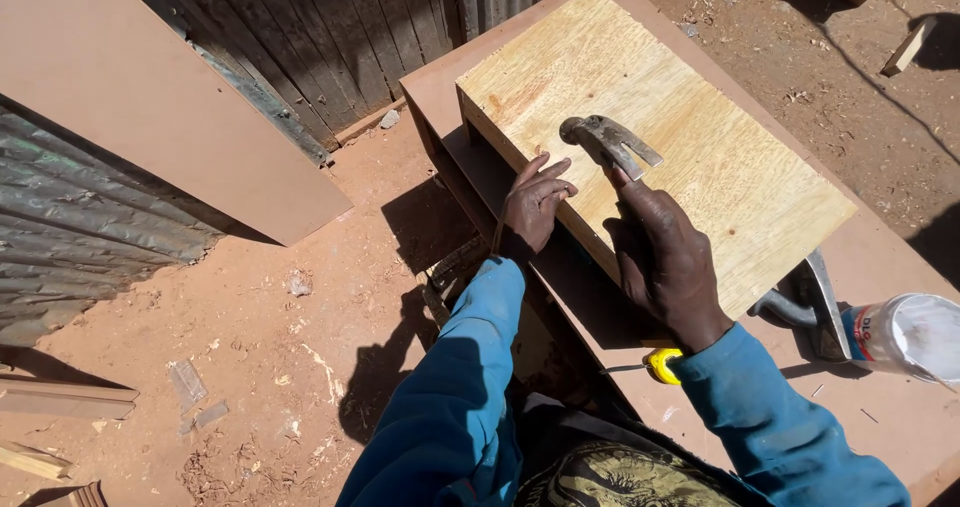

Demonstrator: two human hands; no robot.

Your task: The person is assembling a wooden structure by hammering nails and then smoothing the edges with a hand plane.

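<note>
**Hammer raised over the board edge, left fingers at the nailing spot**

My right hand [665, 262] is closed firmly around the handle of the grey steel claw hammer [608, 142]; the handle itself is hidden inside my fist, and only the head with its claw shows above my knuckles. The head stands over the pale yellow wooden board [680, 127], near its front left edge, and I judge that it is lifted and not resting on the wood.

My left hand [535, 202] lies on that same edge, the fingers bent and pinched together on the wood. They seem to steady something small, probably a nail, but it is too small for me to see, so I cannot tell if they hold anything.

The pale board lies flat on top of a brown fibreboard cabinet body [880, 257], which is open on the side facing me. I judge that the step in hand is nailing the board down along this edge. The next move calls for a short, light tap, aimed straight, with my left fingertips kept low and away from the hammer face, because head and fingers are near each other.

Further out, a yellow tape measure [663, 364] lies by my right wrist, a metal tool [815, 307] and a white plastic jar [910, 335] stand on the brown surface at my right. A large brown sheet [150, 97] leans on the corrugated metal wall [70, 237], over red earth ground [280, 367].
</note>
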